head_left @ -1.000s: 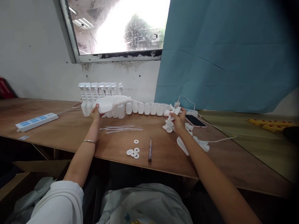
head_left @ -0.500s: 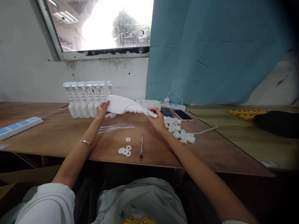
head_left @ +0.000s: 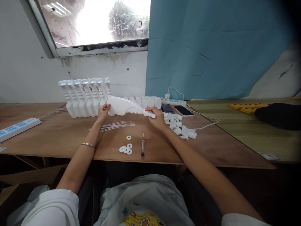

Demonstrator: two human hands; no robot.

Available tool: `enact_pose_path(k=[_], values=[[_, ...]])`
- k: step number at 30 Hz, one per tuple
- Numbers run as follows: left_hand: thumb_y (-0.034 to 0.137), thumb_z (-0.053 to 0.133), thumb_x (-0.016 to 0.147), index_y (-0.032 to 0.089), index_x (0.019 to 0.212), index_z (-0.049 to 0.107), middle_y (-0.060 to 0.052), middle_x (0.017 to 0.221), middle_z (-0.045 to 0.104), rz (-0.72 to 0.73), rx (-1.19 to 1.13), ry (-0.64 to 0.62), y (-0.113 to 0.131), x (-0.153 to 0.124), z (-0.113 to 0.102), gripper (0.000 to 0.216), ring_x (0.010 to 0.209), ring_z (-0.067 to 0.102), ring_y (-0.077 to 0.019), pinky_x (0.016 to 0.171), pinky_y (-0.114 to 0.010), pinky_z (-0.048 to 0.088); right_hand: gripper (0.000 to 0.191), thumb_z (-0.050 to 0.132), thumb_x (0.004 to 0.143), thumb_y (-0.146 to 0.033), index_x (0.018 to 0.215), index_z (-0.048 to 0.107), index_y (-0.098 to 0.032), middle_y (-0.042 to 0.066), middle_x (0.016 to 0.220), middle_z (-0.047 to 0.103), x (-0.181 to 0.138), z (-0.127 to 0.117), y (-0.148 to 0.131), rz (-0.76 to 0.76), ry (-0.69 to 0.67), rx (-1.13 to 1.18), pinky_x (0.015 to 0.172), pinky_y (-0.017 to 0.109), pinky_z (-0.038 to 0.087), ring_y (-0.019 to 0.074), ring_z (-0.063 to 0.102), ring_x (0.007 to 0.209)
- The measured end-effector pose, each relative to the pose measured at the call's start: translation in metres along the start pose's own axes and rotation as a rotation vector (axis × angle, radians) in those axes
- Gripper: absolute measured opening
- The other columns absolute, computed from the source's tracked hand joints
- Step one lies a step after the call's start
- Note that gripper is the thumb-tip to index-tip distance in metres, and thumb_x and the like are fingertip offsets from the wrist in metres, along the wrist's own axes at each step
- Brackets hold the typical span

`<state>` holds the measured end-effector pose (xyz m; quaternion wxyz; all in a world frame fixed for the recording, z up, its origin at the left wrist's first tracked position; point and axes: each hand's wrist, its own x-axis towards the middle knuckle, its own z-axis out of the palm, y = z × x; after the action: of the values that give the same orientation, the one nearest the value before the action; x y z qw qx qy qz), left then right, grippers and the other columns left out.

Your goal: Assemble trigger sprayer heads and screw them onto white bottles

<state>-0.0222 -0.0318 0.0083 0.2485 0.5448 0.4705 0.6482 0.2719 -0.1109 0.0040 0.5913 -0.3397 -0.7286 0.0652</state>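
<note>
A white plastic spray bottle (head_left: 124, 107) lies sideways in the air above the wooden table (head_left: 58, 135), its neck pointing right. My left hand (head_left: 103, 112) grips its base end. My right hand (head_left: 157, 116) is closed on a small white cap piece (head_left: 150, 114) at the bottle's neck. A pile of small white caps (head_left: 180, 127) lies just right of my right hand. Thin white tubes (head_left: 117, 126) lie under the bottle.
A row of upright white bottles (head_left: 84, 95) and a row of lying ones (head_left: 147, 101) stand by the wall. White washers (head_left: 126, 148) and a screwdriver (head_left: 142, 147) lie near the front edge. Two phones (head_left: 178, 110), power strips (head_left: 16, 124) and cables sit on the table.
My right hand left the cap pile and came to the bottle's neck with a cap. The bottle swung out from the row toward the middle. The camera turned right.
</note>
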Motion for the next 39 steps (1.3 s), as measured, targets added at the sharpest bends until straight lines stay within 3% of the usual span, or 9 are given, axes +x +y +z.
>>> enact_pose_path(k=[3, 8, 11, 14, 21, 26, 30, 39], values=[[0.050, 0.064, 0.059, 0.012, 0.089, 0.064, -0.009, 0.097, 0.060, -0.021, -0.047, 0.022, -0.002, 0.000, 0.001, 0.048, 0.077, 0.054, -0.0160, 0.056, -0.022, 0.044, 0.020, 0.055, 0.066, -0.019, 0.085, 0.060, -0.021, 0.003, 0.095, 0.063, -0.001, 0.000, 0.001, -0.003, -0.033, -0.016, 0.085, 0.033, 0.041, 0.0190, 0.056, 0.094], [0.046, 0.063, 0.059, 0.016, 0.081, 0.061, -0.005, 0.082, 0.057, -0.077, -0.307, -0.008, 0.002, -0.004, 0.003, 0.037, 0.079, 0.055, -0.0152, 0.069, -0.026, 0.048, 0.041, 0.063, 0.061, -0.036, 0.096, 0.055, -0.016, 0.004, 0.086, 0.063, 0.000, 0.003, 0.004, 0.275, 0.104, -0.074, 0.070, 0.030, 0.044, 0.0173, 0.056, 0.075], [0.047, 0.063, 0.060, 0.017, 0.079, 0.058, -0.002, 0.077, 0.054, -0.145, -0.421, -0.014, 0.008, -0.008, 0.005, 0.036, 0.079, 0.055, -0.0129, 0.077, -0.026, 0.045, 0.045, 0.064, 0.059, -0.041, 0.094, 0.052, -0.016, 0.004, 0.083, 0.061, 0.003, 0.004, 0.006, 0.398, 0.164, 0.062, 0.065, 0.029, 0.045, 0.0163, 0.056, 0.072], [0.050, 0.064, 0.059, 0.018, 0.079, 0.056, -0.001, 0.079, 0.053, -0.180, -0.398, 0.007, 0.012, -0.012, 0.005, 0.039, 0.081, 0.055, -0.0124, 0.079, -0.026, 0.043, 0.040, 0.064, 0.059, -0.043, 0.085, 0.051, -0.016, 0.004, 0.080, 0.062, 0.004, 0.004, 0.005, 0.478, 0.099, 0.221, 0.061, 0.028, 0.045, 0.0154, 0.057, 0.067], [0.046, 0.068, 0.054, 0.017, 0.068, 0.049, 0.001, 0.070, 0.049, -0.134, -0.393, 0.065, 0.016, -0.010, 0.003, 0.038, 0.070, 0.050, -0.0100, 0.066, -0.020, 0.043, 0.037, 0.068, 0.056, -0.040, 0.081, 0.058, -0.014, 0.002, 0.073, 0.062, 0.000, 0.008, 0.001, 0.476, -0.056, 0.189, 0.058, 0.024, 0.042, 0.0119, 0.053, 0.061], [0.041, 0.067, 0.058, 0.022, 0.087, 0.061, 0.000, 0.085, 0.055, -0.105, -0.345, 0.051, 0.014, -0.006, -0.001, 0.036, 0.076, 0.051, -0.0106, 0.058, -0.017, 0.040, 0.036, 0.069, 0.056, -0.040, 0.079, 0.062, -0.013, 0.003, 0.073, 0.064, 0.000, 0.009, 0.005, 0.567, -0.009, 0.398, 0.059, 0.024, 0.042, 0.0126, 0.056, 0.063], [0.036, 0.071, 0.054, 0.023, 0.096, 0.064, 0.000, 0.078, 0.053, -0.128, -0.353, -0.017, 0.012, -0.006, 0.000, 0.044, 0.063, 0.048, -0.0073, 0.050, -0.016, 0.035, 0.034, 0.070, 0.056, -0.038, 0.078, 0.063, -0.014, 0.002, 0.066, 0.063, 0.002, 0.010, 0.007, 0.655, 0.024, 0.496, 0.055, 0.023, 0.042, 0.0115, 0.056, 0.057], [0.030, 0.074, 0.050, 0.016, 0.092, 0.062, -0.003, 0.091, 0.057, 0.034, -0.390, -0.037, 0.008, -0.009, 0.005, 0.046, 0.064, 0.055, -0.0079, 0.069, -0.028, 0.049, 0.032, 0.072, 0.054, -0.036, 0.075, 0.063, -0.014, 0.002, 0.070, 0.063, 0.003, 0.012, 0.015, 0.710, 0.144, 0.589, 0.058, 0.025, 0.046, 0.0113, 0.056, 0.059]])
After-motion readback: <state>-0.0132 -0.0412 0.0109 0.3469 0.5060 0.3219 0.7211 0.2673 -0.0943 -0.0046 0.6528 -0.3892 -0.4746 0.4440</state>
